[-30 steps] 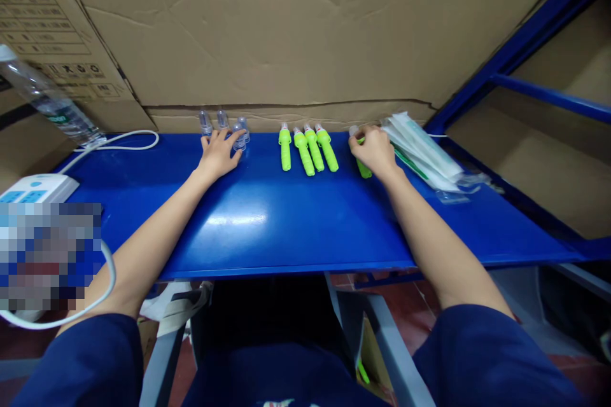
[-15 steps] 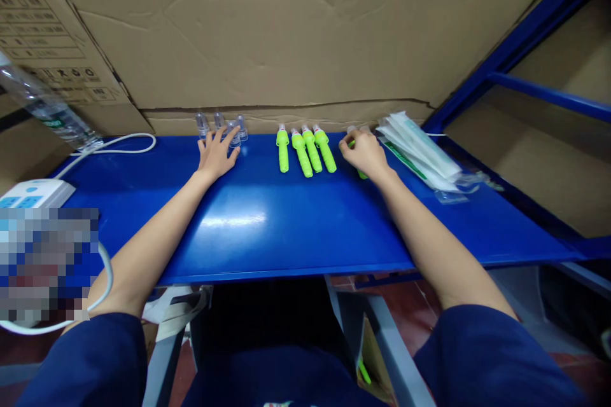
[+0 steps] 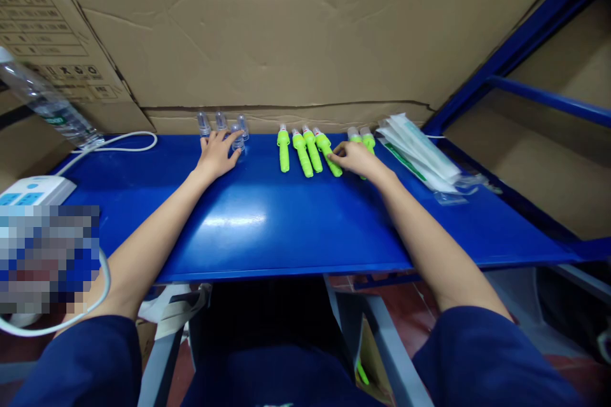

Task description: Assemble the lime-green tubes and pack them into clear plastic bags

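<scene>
Evidently, the right hand (image 3: 357,158) is resting left of the white packets (image 3: 422,151), its fingers touching a green pen (image 3: 325,149); whether they are gripping, I cannot tell. Farther left of the white packets, the left hand (image 3: 217,156) is holding its fingers spread beside clear caps (image 3: 220,119). A light pinch would be sparing the adjacent green pens (image 3: 312,149).

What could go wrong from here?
Right hand appears to touch a lime-green, ribbed, pen-shaped tool; it could knock the matching neighbour close beside it. Left hand is spread right by an upright, clear, dome-topped plastic cap, which might tip. A white cable crosses the left forearm in view; it may snag.
</scene>
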The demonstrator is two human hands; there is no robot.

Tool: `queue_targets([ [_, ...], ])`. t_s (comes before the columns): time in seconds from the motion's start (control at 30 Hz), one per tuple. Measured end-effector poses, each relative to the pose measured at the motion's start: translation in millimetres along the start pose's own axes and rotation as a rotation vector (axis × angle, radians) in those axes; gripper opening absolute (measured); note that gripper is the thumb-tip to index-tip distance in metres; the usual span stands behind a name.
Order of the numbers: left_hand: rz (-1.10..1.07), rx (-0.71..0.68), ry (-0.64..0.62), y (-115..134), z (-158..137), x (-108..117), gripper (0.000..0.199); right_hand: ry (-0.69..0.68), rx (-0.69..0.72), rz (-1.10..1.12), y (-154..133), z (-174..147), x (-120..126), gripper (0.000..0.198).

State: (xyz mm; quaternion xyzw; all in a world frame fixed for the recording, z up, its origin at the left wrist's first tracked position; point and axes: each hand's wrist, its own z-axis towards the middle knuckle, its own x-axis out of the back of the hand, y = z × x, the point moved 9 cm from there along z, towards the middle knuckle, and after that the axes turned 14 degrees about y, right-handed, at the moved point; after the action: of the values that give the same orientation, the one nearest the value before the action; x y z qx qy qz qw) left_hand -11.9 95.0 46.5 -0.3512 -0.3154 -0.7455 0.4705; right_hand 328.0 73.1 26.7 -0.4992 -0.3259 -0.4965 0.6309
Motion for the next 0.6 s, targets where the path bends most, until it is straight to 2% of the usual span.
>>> queue_targets([
  [0.1, 0.006, -0.026, 0.011, 3.9, -0.5, 1.8, 0.053, -0.195, -0.007, 0.003, 3.2, -7.0, 0.6, 0.023],
  [0.17, 0.0, -0.045, 0.015, 6.8, -1.0, 2.8, 0.051, -0.238, 0.009, 0.011, 3.4, -9.4, 4.0, 0.031],
  [0.23, -0.01, -0.066, 0.012, 9.8, -1.5, 3.2, 0.049, -0.164, 0.018, -0.005, 3.8, -7.0, 9.5, 0.036],
  [0.3, -0.026, -0.092, 0.011, 12.6, -1.6, 3.4, 0.048, -0.027, 0.018, -0.028, 3.9, -3.1, 13.4, 0.037],
  [0.37, -0.052, -0.121, 0.01, 15.0, -1.3, 3.3, 0.047, 0.076, 0.047, -0.033, 0.3, -1.7, 10.6, 0.046],
  [0.47, -0.1, -0.172, 0.002, 18.1, -0.7, 2.4, 0.046, 0.098, 0.127, -0.036, -7.3, -2.8, -3.1, 0.061],
  [0.6, -0.142, -0.22, -0.017, 19.0, -0.4, -0.2, 0.048, 0.073, 0.158, -0.052, -8.5, -3.6, -12.1, 0.065],
])
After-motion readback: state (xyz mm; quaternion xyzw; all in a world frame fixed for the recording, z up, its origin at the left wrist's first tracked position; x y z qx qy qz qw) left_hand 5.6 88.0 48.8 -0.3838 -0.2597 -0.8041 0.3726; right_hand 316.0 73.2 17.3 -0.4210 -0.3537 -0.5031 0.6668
